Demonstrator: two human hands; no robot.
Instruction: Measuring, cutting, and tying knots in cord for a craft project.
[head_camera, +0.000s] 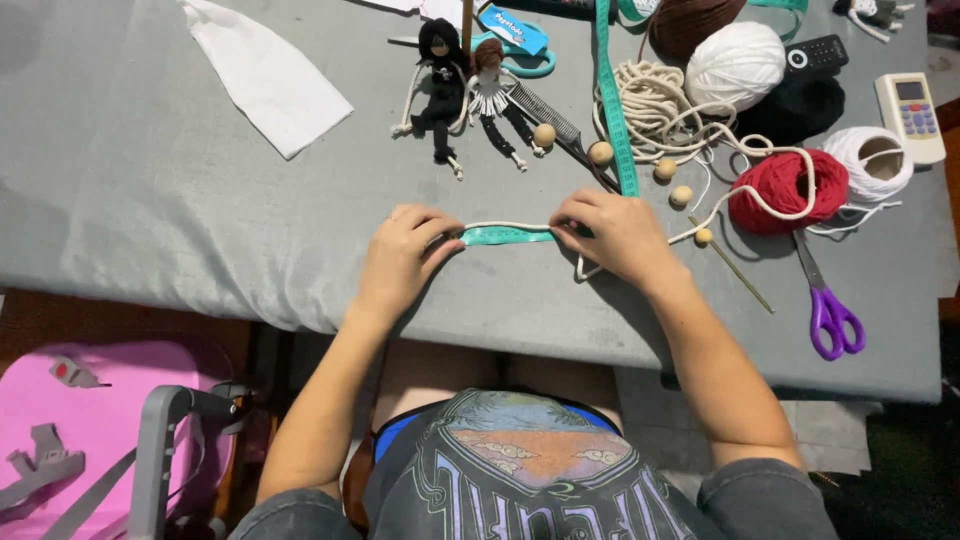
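Pinching cream cord (505, 226) flat against teal measuring tape (508, 236) with left hand (400, 252) and right hand (612, 232), both clenched, gauging length, near red yarn ball (778, 188).

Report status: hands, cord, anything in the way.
Left hand and right hand pinch cream cord flat against teal tape measure. Wooden beads and purple scissors lie right, apart.

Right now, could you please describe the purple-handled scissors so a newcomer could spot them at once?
Start at the red ball of yarn on the right of the grey cloth-covered table. Just below it lie the purple-handled scissors, blades pointing toward the yarn. No other tool nearby has purple loop handles.
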